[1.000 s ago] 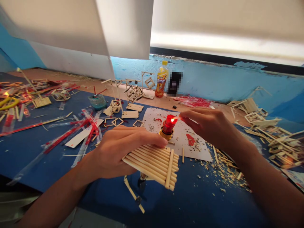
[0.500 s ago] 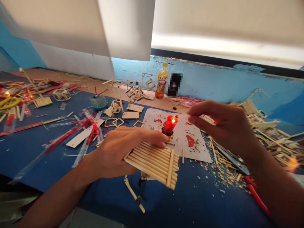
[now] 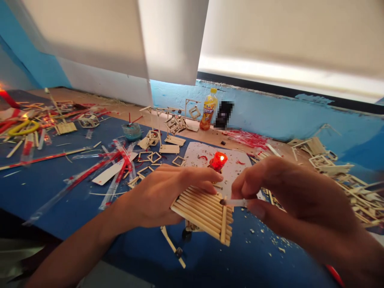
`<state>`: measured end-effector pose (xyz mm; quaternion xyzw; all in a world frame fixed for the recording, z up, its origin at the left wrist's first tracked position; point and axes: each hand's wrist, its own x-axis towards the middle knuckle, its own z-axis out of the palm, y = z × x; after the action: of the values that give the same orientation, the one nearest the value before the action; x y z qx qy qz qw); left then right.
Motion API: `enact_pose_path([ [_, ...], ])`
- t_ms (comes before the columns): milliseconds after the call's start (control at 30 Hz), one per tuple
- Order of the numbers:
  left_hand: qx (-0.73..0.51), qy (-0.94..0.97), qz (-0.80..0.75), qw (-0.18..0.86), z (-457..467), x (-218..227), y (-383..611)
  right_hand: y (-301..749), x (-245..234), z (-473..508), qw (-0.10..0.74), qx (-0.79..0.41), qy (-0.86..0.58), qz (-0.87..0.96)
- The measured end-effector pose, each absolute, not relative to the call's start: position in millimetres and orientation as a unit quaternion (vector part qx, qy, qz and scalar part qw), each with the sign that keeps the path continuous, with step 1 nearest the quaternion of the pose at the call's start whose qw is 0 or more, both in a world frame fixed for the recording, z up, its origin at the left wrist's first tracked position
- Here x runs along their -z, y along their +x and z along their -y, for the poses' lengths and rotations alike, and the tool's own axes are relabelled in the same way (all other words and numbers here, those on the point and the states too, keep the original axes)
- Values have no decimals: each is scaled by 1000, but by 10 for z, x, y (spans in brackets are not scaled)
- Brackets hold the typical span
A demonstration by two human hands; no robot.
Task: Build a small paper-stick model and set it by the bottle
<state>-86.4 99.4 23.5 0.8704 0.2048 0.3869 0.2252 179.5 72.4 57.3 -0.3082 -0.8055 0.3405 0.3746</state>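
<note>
My left hand [image 3: 162, 196] grips a flat panel of wooden sticks [image 3: 204, 212] glued side by side, holding it tilted above the blue table [image 3: 54, 188]. My right hand [image 3: 288, 200] pinches a thin pale stick [image 3: 237, 203] whose dark tip touches the panel's upper right edge. Just behind the panel a small lit red candle [image 3: 218, 161] burns on a white sheet of paper [image 3: 234, 168].
Red-and-clear sticks [image 3: 117, 160] and small wooden frames [image 3: 150, 158] litter the table's left and middle. A teal cup [image 3: 132, 131], an orange drink bottle [image 3: 209, 109] and more stick models [image 3: 354, 180] stand behind and to the right. Wood shavings lie at the right front.
My right hand has moved from the candle flame down to the panel, bringing the stick's tip onto its edge. The view shifted slightly left and down.
</note>
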Motion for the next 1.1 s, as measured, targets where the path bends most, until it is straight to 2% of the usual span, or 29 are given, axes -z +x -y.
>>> enact_pose_path([
  [167, -408, 872, -179, 203, -1000, -211, -863, 1824, -541, -726, 323, -318, -333, 827],
  [767, -405, 889, -145, 155, -1017, -214, -854, 1800, -653, -732, 241, -256, -331, 876],
  [1100, -407, 888, -138, 165, -1024, -181, -840, 1749, -679, -743, 255, -266, -313, 876],
])
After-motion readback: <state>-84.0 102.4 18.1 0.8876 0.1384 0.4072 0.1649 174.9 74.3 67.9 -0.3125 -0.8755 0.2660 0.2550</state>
